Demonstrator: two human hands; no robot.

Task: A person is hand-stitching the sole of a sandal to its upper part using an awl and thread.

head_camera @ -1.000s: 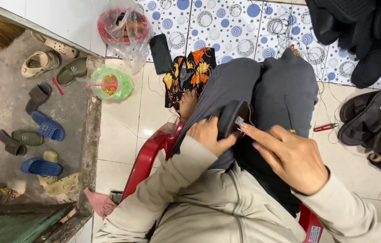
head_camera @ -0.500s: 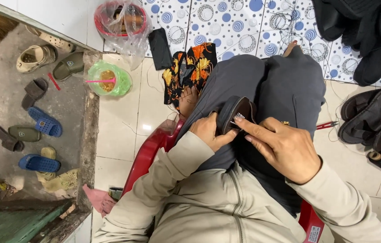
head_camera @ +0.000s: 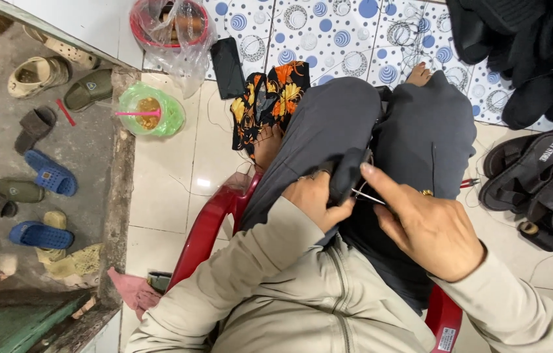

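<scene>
Both hands (head_camera: 316, 199) (head_camera: 430, 225) stayed in the lap, grip pinching dark fabric (head_camera: 348, 173) above tiled floor (head_camera: 178, 170).

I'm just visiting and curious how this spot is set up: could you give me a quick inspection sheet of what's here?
Surface: pale floor tiles, patterned blue tiles beyond; person sits on a red plastic chair.
Job's things: dark strap piece on the lap, thin metal tool against it.
Clutter: drink in a green bag, black phone, floral cloth, black sandals.
Hands: left hand grips the strap piece; right hand holds the metal tool.
Cables: nothing seen; loose threads only.
Surroundings: slippers on a lower concrete floor at left.
</scene>
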